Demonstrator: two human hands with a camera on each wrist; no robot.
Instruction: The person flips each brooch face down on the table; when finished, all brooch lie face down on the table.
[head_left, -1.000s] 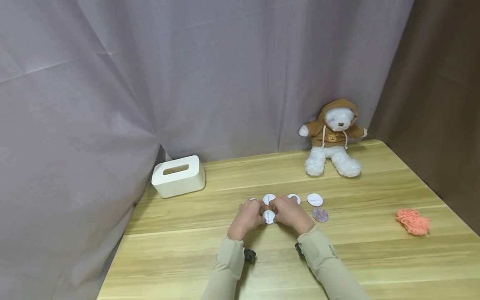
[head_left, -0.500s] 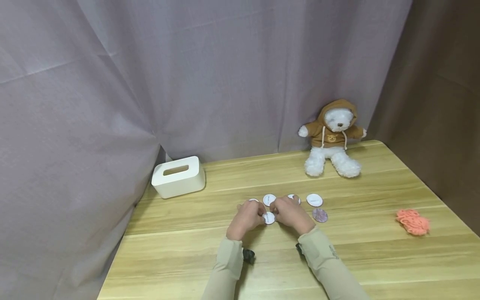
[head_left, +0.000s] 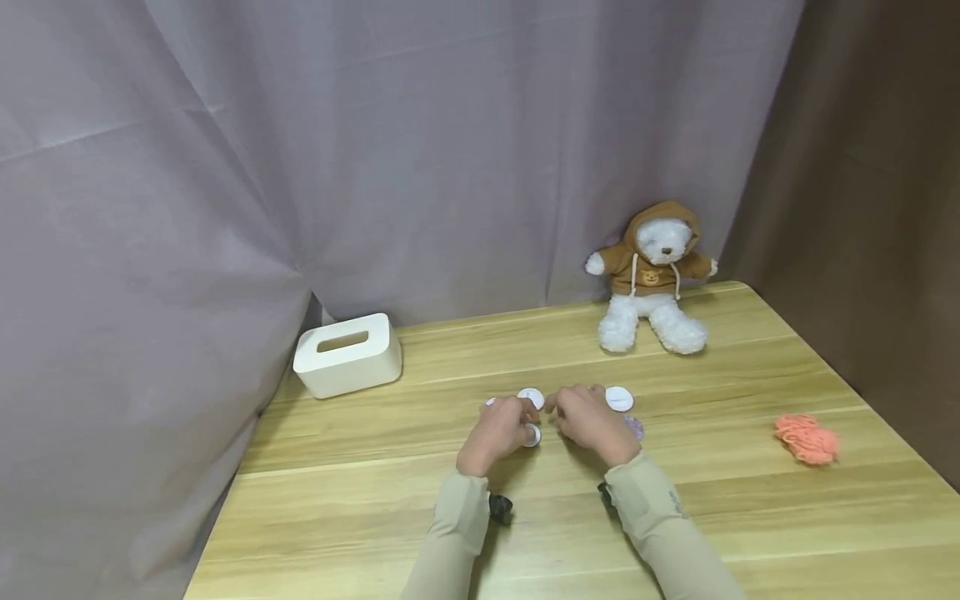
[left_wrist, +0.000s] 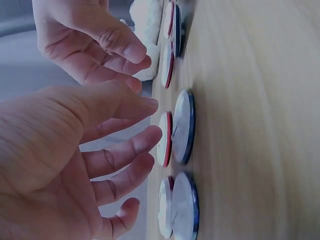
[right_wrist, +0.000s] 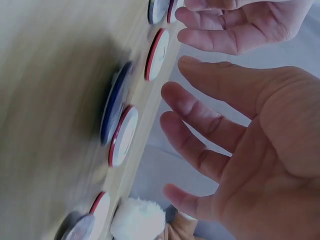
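Several round badges lie on the wooden table, white sides up in the head view, with red or dark blue rims in the wrist views. My left hand point(head_left: 498, 435) is beside a near badge point(head_left: 533, 435) and overlaps it; its fingers are loosely bent, with nothing between them in the left wrist view. Above the row, my right hand point(head_left: 592, 422) is relaxed and holds nothing, close to a blue-rimmed badge point(right_wrist: 116, 105). Past it are a white badge point(head_left: 619, 399) and a purple-patterned badge point(head_left: 634, 427), partly covered. Another white badge point(head_left: 530, 397) lies behind the left fingertips.
A white tissue box point(head_left: 348, 357) stands at the back left of the table point(head_left: 337, 517). The teddy bear point(head_left: 652, 279) in a brown hoodie sits at the back right, against the grey curtain point(head_left: 442, 167). Coral yarn point(head_left: 807, 439) lies at the right.
Both hands have let go of the near white badge between them and moved apart, the right hand shifting right and covering more of the purple badge. The head view has turned slightly right.
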